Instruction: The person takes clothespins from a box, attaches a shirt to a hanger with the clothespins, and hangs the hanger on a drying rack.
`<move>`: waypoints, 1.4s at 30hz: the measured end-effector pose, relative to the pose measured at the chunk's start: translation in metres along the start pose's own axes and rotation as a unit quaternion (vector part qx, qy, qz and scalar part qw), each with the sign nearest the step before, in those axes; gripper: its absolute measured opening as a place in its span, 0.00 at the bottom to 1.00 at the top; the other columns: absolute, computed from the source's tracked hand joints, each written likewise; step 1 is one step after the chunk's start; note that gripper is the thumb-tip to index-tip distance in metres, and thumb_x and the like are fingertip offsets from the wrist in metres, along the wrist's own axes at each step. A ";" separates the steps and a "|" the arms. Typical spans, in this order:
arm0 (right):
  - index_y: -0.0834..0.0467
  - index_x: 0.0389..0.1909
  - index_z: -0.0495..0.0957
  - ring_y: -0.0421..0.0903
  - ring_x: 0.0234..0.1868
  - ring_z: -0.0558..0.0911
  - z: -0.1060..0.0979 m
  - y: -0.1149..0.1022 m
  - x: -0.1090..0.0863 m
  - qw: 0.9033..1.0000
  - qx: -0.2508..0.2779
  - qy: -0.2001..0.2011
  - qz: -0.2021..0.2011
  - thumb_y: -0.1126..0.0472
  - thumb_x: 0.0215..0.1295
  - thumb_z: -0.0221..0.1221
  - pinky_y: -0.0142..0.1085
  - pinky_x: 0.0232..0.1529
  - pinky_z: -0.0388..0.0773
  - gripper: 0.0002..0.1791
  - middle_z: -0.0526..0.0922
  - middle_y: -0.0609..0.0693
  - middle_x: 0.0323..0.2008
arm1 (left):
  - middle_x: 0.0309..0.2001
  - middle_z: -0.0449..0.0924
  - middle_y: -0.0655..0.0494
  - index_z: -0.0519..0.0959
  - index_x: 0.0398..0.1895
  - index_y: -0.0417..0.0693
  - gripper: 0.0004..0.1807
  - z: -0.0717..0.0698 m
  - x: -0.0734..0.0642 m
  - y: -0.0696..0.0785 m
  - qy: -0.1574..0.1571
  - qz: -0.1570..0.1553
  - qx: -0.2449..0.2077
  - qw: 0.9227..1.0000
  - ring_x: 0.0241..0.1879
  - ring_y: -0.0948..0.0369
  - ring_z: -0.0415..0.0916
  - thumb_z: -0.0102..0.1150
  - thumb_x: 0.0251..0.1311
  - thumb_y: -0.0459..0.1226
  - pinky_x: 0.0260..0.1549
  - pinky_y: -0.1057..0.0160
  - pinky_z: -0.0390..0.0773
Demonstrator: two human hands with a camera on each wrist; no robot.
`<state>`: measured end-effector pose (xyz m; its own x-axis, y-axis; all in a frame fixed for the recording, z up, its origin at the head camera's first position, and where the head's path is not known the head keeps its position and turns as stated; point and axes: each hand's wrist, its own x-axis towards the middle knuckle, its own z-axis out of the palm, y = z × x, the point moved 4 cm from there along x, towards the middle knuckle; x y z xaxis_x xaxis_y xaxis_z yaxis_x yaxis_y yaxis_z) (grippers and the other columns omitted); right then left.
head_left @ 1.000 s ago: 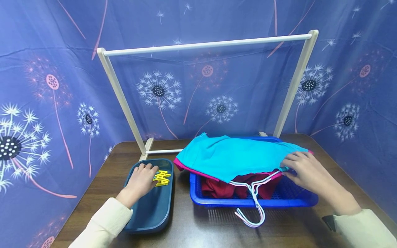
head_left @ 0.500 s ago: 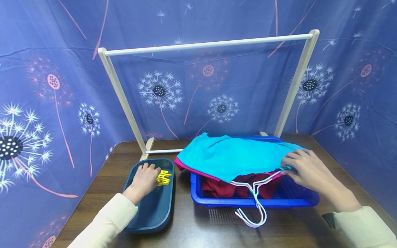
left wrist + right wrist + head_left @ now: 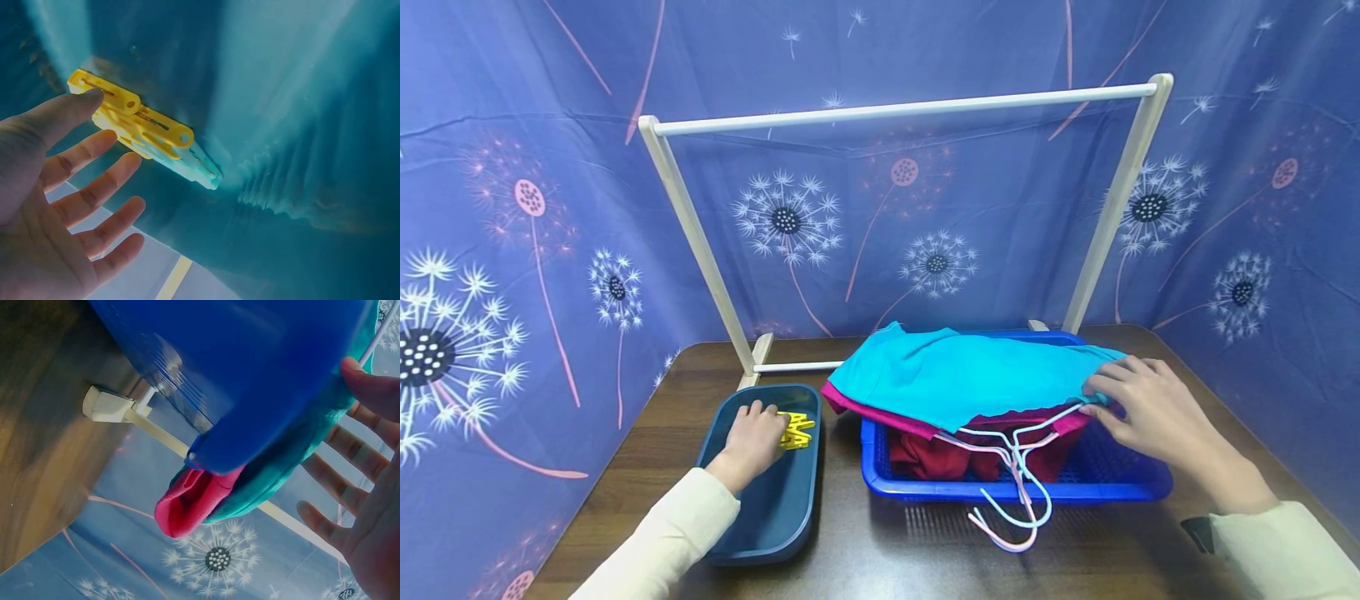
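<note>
My left hand reaches into the dark blue tray. In the left wrist view the thumb lies against a yellow clothespin, the index fingertip is close below, and the other fingers are spread. A pale turquoise clothespin lies among the yellow ones. My right hand pinches the edge of a turquoise garment at its hanger's right end. This garment lies over a magenta one on the blue basket. Two white hangers stick out in front, hooks toward me.
Dark red cloth lies in the basket under the garments. A wooden rack with a white top rod stands behind, its left foot near the tray. All stands on a brown wooden table, with blue dandelion-print curtain around.
My left hand has shifted right and closer to the clothespins. My right hand has raised the turquoise garment's edge slightly, and the two hangers' hooks have spread apart.
</note>
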<state>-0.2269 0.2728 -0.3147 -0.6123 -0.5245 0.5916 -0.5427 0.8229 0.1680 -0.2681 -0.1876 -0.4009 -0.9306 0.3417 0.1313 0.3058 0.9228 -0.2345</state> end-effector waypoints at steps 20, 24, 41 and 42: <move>0.52 0.28 0.79 0.53 0.36 0.77 -0.009 0.006 0.009 0.999 -0.004 0.020 0.030 0.52 0.48 0.64 0.51 0.38 0.69 0.09 0.82 0.51 0.31 | 0.31 0.77 0.49 0.80 0.37 0.45 0.14 0.008 0.000 0.000 -0.006 -0.006 -0.002 1.000 0.32 0.52 0.70 0.67 0.44 0.38 0.34 0.53 0.70; 0.54 0.29 0.79 0.54 0.34 0.78 -0.011 0.007 0.014 0.999 -0.002 0.027 0.042 0.53 0.47 0.64 0.51 0.36 0.69 0.10 0.81 0.51 0.30 | 0.32 0.77 0.48 0.80 0.37 0.44 0.16 0.010 -0.001 -0.001 -0.011 -0.008 -0.006 1.000 0.33 0.52 0.70 0.68 0.43 0.39 0.34 0.53 0.70; 0.56 0.28 0.79 0.53 0.28 0.80 -0.012 0.015 0.033 0.996 -0.002 0.025 0.086 0.55 0.47 0.65 0.49 0.28 0.71 0.10 0.82 0.53 0.27 | 0.33 0.76 0.47 0.81 0.38 0.45 0.16 0.013 0.000 0.000 -0.016 -0.019 -0.010 1.000 0.35 0.51 0.70 0.68 0.43 0.38 0.34 0.53 0.70; 0.56 0.28 0.79 0.53 0.27 0.80 -0.012 0.016 0.034 0.996 -0.002 0.025 0.086 0.55 0.47 0.65 0.49 0.27 0.71 0.10 0.82 0.52 0.27 | 0.33 0.76 0.47 0.81 0.39 0.45 0.16 0.013 0.000 0.001 -0.016 -0.018 -0.010 1.000 0.35 0.51 0.70 0.68 0.44 0.38 0.34 0.53 0.70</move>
<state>-0.2491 0.2708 -0.2825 -0.6663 -0.3646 0.6505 -0.4299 0.9006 0.0644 -0.2703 -0.1893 -0.4137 -0.9472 0.3020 0.1079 0.2751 0.9381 -0.2104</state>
